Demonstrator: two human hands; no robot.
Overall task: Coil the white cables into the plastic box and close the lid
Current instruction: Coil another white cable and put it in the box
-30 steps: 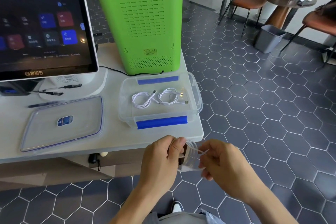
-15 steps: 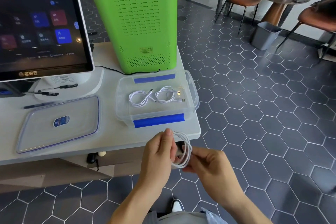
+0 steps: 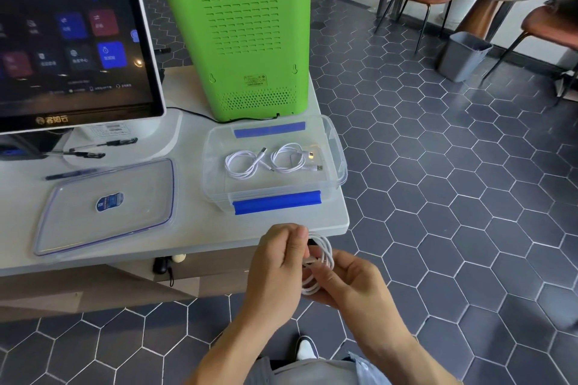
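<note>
A clear plastic box with blue clips stands open at the table's right front corner. Two coiled white cables lie side by side inside it. Its clear lid with a blue sticker lies flat on the table to the left. Just below the table's front edge, my left hand and my right hand together hold a third white cable wound into a small loop. My left thumb and fingers pinch the top of the loop; my right fingers cup it from below and the right.
A tall green machine stands behind the box. A touchscreen terminal sits at the left, with pens at its base. The white table ends right of the box. Chairs, a round table and a grey bin stand farther away on the tiled floor.
The cable has gone from loose strands between my hands to a tidy loop. Both hands have risen slightly toward the table edge and closed in around the coil.
</note>
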